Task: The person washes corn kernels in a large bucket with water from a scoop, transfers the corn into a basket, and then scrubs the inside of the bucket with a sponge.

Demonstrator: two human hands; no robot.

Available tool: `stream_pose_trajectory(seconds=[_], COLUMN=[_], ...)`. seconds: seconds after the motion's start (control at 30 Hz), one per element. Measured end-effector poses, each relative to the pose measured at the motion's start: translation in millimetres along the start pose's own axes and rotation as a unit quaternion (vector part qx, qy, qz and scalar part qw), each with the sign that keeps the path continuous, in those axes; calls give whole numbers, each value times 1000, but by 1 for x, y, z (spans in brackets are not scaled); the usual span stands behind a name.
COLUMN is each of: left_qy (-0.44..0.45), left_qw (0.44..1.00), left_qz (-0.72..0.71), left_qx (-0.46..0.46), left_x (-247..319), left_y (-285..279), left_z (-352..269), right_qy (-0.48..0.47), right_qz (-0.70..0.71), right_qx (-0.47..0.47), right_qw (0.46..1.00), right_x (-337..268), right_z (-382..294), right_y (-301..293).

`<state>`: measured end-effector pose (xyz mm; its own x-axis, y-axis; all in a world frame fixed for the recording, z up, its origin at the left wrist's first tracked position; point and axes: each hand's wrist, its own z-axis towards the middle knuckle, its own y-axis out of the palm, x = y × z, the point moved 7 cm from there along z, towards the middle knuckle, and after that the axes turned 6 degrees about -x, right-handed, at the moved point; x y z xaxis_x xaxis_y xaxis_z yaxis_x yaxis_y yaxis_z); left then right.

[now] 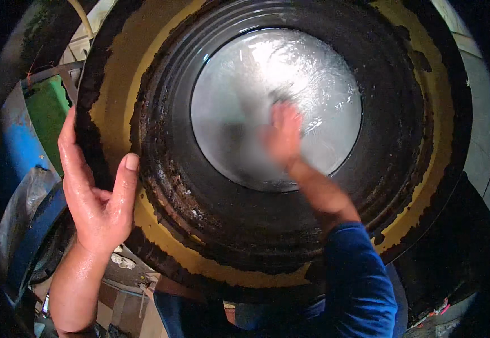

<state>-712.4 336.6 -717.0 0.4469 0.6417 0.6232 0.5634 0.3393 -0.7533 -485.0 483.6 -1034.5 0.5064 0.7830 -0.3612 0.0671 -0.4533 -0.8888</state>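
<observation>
A large, round, dark pan (266, 224) fills most of the view, its broad rim patched with worn yellow. Rippling, glinting, cloudy liquid that looks like water (224, 88) lies in its round middle. My left hand (101, 198), wet, grips the pan's left rim, thumb on the inner side and fingers around the outside. Over the liquid is my right hand (286, 135), blurred by motion, with its fingers pointing away from me. I cannot tell whether it touches the liquid or holds anything. A blue sleeve covers my right forearm.
Left of the pan stands a blue-painted container (25, 135) with a green surface (46, 114) inside. A tan hose or pole (81, 19) reaches the pan's upper left. Below left, a pale crumpled item (122, 261) lies on the floor. Pale tiles (477, 93) show at the right.
</observation>
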Motion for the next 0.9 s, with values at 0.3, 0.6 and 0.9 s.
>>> stream_pose_trajectory(seconds=[0.3,0.6,0.9], left_qy=[2,-3,6], left_qw=[1000,1000,999], left_qz=[14,18,40], left_qx=[0,-11,-6], left_x=[3,-2,2], left_y=[-4,6,-6], left_z=[0,-1,4], right_qy=[58,-173,140], right_qz=[-67,103,-53], right_qx=[81,-174,119], right_qw=[993,964,982], right_x=[53,-73,103], right_z=[81,-32,44], right_y=[-44,41,-41])
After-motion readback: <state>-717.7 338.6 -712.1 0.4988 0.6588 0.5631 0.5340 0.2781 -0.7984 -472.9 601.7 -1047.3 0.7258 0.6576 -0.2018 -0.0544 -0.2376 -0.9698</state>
